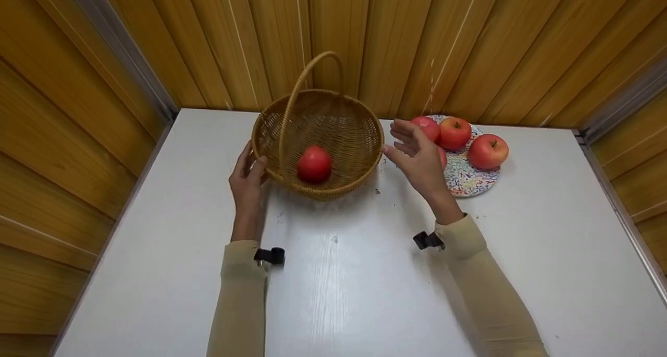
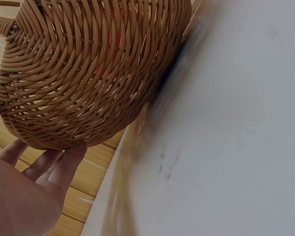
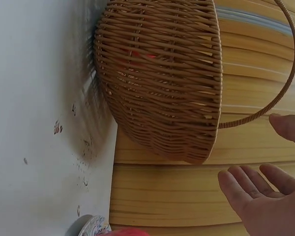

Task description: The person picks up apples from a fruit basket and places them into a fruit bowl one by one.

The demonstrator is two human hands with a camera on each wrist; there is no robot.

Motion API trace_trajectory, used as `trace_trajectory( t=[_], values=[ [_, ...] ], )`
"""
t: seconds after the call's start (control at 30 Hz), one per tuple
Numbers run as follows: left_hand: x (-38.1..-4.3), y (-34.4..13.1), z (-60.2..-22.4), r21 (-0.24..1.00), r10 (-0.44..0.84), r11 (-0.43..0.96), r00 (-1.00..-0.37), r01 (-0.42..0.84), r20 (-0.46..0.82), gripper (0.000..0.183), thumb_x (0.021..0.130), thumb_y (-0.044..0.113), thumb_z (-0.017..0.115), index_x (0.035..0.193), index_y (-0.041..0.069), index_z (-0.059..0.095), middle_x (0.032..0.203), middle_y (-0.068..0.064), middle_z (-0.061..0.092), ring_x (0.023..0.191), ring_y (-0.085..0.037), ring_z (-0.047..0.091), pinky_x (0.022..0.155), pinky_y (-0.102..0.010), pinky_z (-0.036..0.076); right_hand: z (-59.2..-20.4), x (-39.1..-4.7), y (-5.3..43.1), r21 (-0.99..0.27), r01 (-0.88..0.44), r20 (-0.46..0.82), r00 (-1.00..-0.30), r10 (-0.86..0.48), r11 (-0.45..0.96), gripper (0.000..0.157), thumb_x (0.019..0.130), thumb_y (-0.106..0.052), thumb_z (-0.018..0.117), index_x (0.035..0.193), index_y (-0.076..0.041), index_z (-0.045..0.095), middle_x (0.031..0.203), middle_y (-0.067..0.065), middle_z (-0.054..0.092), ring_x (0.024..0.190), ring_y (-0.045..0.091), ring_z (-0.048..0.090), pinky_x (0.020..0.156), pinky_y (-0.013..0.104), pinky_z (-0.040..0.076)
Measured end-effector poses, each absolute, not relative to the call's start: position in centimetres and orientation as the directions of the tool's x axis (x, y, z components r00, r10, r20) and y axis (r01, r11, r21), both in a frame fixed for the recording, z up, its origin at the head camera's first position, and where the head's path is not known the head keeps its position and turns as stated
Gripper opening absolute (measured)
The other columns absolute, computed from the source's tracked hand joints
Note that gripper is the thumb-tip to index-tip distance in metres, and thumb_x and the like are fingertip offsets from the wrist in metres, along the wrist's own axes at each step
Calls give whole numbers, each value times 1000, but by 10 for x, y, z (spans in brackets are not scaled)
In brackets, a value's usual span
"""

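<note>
A round wicker basket (image 1: pixel 354 122) with a tall arched handle (image 1: pixel 298 88) stands near the back of the white table, with one red apple (image 1: pixel 314 164) inside. My left hand (image 1: pixel 246 187) grips its left rim, thumb at the edge and fingers against the outer wall, as the left wrist view also shows. Just off the right rim is my right hand (image 1: pixel 421 164); the right wrist view has its fingers (image 3: pixel 236 189) extended with a gap to the weave. Through the wicker, the apple's red shows in both wrist views.
Right of the basket lies a speckled multicoloured plate (image 1: pixel 466 182) with several red apples (image 1: pixel 488 151), partly hidden behind my right hand. Wood-panelled walls (image 1: pixel 406 44) rise behind and beside the white table (image 1: pixel 333 273).
</note>
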State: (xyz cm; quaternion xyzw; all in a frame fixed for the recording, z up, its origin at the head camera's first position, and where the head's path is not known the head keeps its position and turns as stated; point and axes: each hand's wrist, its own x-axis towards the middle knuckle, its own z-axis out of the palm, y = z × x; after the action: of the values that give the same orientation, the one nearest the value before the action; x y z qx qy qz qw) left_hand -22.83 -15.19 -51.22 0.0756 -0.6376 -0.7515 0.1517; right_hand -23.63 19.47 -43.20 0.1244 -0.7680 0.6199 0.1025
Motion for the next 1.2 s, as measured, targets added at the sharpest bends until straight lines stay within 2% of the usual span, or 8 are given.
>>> trace_trajectory(
  t=[0.17, 0.3, 0.43, 0.63, 0.77, 0.93, 1.2],
  values=[
    [-228, -153, -512, 973, -317, -164, -943, 161, 103, 54, 108, 21, 64, 160, 20, 51, 152, -16, 56, 133, -34, 59, 105, -54, 52, -430, -242, 176, -913, -349, 322, -934, -152, 213, 61, 95, -9, 81, 148, 4, 54, 148, 21, 58, 137, 34, 57, 113, 46, 48],
    [-226, -153, -512, 970, -318, -172, -942, 172, 110, 55, 108, 19, 63, 161, 18, 49, 152, -20, 55, 134, -38, 58, 105, -59, 51, -430, -247, 164, -898, -348, 295, -930, -219, 271, 61, 96, -12, 81, 149, 3, 54, 149, 18, 58, 137, 34, 57, 112, 46, 48],
    [-227, -152, -511, 974, -325, -161, -941, 157, 99, 54, 108, 20, 62, 160, 20, 50, 152, -18, 55, 134, -36, 58, 105, -55, 52, -430, -250, 154, -894, -332, 252, -928, -273, 301, 63, 96, -12, 81, 151, 3, 52, 151, 18, 57, 139, 34, 55, 114, 50, 46],
    [-230, -149, -511, 982, -328, -124, -940, 143, 95, 52, 108, 22, 63, 159, 24, 52, 152, -12, 56, 134, -28, 59, 103, -44, 56, -430, -256, 139, -826, -331, 198, -928, -316, 456, 65, 95, -15, 83, 151, 0, 53, 149, 19, 57, 139, 29, 53, 116, 44, 44],
    [-230, -149, -511, 981, -324, -120, -940, 151, 105, 52, 108, 21, 63, 159, 24, 52, 153, -12, 56, 135, -29, 59, 102, -40, 56, -431, -258, 132, -767, -353, 184, -921, -344, 536, 68, 94, -16, 84, 153, 1, 52, 149, 21, 56, 138, 32, 53, 116, 44, 42],
    [-231, -150, -511, 979, -325, -125, -939, 163, 115, 53, 107, 21, 64, 159, 23, 53, 152, -13, 56, 135, -29, 59, 102, -41, 57, -432, -262, 123, -729, -370, 164, -911, -378, 575, 69, 94, -18, 84, 153, 2, 52, 150, 22, 54, 138, 35, 51, 116, 47, 41],
    [-229, -148, -509, 973, -319, -139, -939, 185, 132, 54, 106, 21, 66, 158, 22, 53, 152, -14, 56, 133, -31, 60, 104, -49, 54, -434, -272, 108, -674, -350, 67, -906, -418, 651, 70, 96, -24, 83, 153, 0, 51, 154, 20, 52, 145, 36, 46, 121, 49, 36]
  ],
)
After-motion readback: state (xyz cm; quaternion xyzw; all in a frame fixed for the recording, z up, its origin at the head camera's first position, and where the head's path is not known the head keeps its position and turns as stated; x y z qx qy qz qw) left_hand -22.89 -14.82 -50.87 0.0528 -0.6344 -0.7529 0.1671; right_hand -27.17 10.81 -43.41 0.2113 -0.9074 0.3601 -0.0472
